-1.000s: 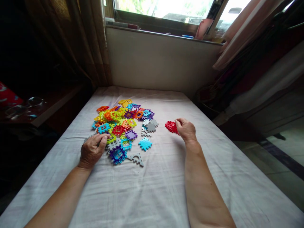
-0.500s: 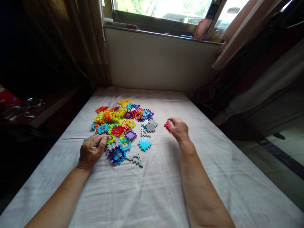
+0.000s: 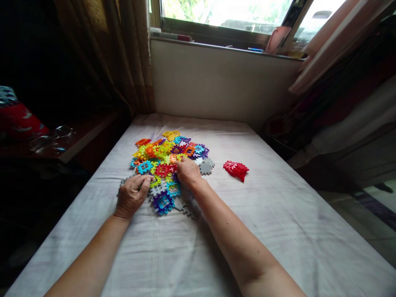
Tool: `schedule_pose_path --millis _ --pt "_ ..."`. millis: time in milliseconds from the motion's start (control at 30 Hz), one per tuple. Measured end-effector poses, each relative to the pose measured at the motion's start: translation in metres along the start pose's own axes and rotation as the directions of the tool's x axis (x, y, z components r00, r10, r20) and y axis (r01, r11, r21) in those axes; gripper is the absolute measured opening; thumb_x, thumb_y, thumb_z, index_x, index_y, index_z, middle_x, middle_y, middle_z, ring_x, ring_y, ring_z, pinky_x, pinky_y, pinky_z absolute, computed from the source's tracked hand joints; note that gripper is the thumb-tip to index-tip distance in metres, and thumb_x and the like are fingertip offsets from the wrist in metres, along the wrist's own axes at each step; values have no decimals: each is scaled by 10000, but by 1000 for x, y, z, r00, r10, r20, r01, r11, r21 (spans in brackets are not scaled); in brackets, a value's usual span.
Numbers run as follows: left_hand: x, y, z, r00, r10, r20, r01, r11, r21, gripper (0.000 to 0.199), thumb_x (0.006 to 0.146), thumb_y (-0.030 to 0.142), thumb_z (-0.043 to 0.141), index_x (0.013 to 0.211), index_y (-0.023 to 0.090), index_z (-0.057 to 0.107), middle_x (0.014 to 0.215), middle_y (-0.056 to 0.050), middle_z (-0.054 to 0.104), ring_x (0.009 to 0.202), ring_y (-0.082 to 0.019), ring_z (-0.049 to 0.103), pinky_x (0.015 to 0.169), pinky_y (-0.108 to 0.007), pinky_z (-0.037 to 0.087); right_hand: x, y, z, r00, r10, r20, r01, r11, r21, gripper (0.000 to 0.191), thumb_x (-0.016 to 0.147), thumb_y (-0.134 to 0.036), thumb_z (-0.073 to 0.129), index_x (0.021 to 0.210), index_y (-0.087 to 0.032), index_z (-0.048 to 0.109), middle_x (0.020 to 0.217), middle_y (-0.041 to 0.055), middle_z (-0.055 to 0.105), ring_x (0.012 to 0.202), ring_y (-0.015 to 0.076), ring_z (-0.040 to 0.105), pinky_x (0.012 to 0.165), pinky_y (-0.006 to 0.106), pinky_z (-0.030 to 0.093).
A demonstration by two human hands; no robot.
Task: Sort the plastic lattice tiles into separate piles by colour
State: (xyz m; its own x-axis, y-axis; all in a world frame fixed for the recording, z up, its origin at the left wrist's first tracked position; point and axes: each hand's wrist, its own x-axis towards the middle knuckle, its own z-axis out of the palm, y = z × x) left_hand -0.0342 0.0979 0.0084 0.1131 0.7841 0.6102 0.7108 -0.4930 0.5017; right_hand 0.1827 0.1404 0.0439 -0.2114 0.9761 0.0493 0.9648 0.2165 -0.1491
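A pile of colourful toothed plastic interlocking tiles [image 3: 157, 152] lies on the white-sheeted surface. My left hand [image 3: 131, 196] rests at the pile's near left edge, fingers curled and thumb pressed to them; what they hold, if anything, is hidden. Into the pile's right side reaches my right hand [image 3: 188, 171], its fingers bent together beside a red tile [image 3: 162, 170] and an orange tile [image 3: 173, 159]. Its fingertips are partly hidden, so I cannot tell which piece they grip. Apart to the right lies a small group of red tiles [image 3: 236, 169]. Grey tiles [image 3: 205, 168] sit just beyond my right hand.
The white sheet [image 3: 278, 231] covers the whole surface, which ends at a wall [image 3: 216, 82] below a window. A dark side table [image 3: 83, 140] on the left holds glasses [image 3: 63, 132] and a red patterned item [image 3: 20, 123]. Curtains hang on both sides.
My right hand has left the red tiles on the right and moved left into the pile. More of the red group now shows. My left hand stays at the pile; the view has shifted slightly.
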Motion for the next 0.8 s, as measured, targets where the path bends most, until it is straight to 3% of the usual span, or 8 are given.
schedule_pose_path --millis 100,300,500,800 --pt "1 1 0 1000 13 0 -13 1000 -5 362 932 413 459 831 230 755 845 -29 776 812 -192 723 835 -309 566 2 5 -2 996 92 -14 -91 996 12 373 963 -265 425 1229 -287 686 1150 94 674 1008 227 642 800 316 505" --pt "0 -1 1 999 -29 17 29 999 -15 358 925 425 464 836 228 750 858 -33 778 841 -195 722 854 -316 561 0 -1 3 999 -44 -9 44 999 18 300 956 -368 482 1081 -297 745 1089 79 670 1018 226 627 803 309 506" --pt "1 1 0 1000 -15 16 16 1000 -10 372 929 426 446 837 232 749 846 -35 778 823 -197 719 839 -316 558 -12 4 -3 1000 -8 14 8 1000 2 270 903 -436 576 1003 -267 761 1076 86 673 1013 234 628 790 299 501" --pt "0 1 1 1000 8 3 -8 1000 -8 365 933 418 452 827 218 738 845 -37 775 817 -192 720 833 -305 554 -37 20 0 1000 26 15 -27 998 57 225 897 -311 565 956 -230 766 1100 80 691 1029 212 627 818 282 473"
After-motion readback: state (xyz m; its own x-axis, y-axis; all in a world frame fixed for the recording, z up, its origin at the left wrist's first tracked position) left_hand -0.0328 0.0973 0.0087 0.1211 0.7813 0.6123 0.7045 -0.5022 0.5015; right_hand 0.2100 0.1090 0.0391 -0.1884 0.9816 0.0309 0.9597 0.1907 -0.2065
